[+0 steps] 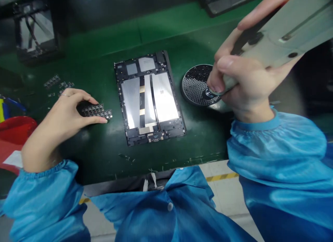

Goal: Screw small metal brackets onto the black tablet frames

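Observation:
An opened tablet (pixel 149 98) lies back-up on the green mat, its silver battery cells and black frame showing. My left hand (pixel 65 113) rests to its left, fingers curled over a small black strip of parts (pixel 97 111). My right hand (pixel 241 77) is wrapped round a grey electric screwdriver (pixel 283 30), whose tip sits on a round black screw tray (pixel 196 84) just right of the tablet.
Several more small black part strips (pixel 58 84) lie at the back left. A dark fixture (pixel 36 34) stands at the far left corner and another dark tray (pixel 226 1) at the back. A red bin (pixel 13 131) sits at the left edge. The bench's front edge runs below the tablet.

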Action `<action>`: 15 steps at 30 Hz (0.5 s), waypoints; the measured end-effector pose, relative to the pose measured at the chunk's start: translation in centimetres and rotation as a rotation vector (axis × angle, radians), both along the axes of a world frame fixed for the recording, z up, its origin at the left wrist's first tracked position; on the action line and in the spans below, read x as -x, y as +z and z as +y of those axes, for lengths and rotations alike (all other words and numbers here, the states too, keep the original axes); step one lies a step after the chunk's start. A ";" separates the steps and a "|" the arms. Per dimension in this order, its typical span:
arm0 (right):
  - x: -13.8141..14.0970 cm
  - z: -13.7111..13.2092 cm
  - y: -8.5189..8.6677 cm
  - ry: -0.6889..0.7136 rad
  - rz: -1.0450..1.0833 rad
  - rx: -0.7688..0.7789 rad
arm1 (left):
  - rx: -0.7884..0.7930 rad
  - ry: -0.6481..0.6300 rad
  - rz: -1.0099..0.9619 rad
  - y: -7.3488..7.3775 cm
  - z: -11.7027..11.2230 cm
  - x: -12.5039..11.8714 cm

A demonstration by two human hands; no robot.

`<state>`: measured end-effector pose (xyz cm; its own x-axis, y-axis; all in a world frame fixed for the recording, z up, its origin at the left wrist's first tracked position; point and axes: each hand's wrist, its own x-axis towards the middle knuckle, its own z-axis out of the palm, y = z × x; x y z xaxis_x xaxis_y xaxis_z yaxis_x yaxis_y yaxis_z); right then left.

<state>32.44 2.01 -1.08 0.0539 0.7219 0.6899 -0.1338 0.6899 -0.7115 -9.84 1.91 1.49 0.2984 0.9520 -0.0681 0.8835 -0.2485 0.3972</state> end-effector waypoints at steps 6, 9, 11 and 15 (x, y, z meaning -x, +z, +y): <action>-0.3 0.2 -0.4 0.022 -0.020 -0.029 | 0.076 0.266 -0.001 1.0 -1.2 -0.7; -0.4 0.2 -0.5 0.010 -0.010 -0.004 | 0.107 0.284 -0.081 1.4 -1.3 -0.7; -0.4 0.1 -0.5 -0.016 -0.029 0.006 | 0.112 0.253 -0.106 1.4 -1.3 -0.6; -0.7 -1.1 -0.2 -0.171 -0.124 0.159 | 0.084 0.217 -0.119 1.4 -1.4 -0.9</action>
<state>33.10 0.95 -1.29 0.1065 0.8096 0.5772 0.0703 0.5730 -0.8166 -8.93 0.48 2.88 0.0981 0.9871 -0.1264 0.8581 -0.0196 0.5130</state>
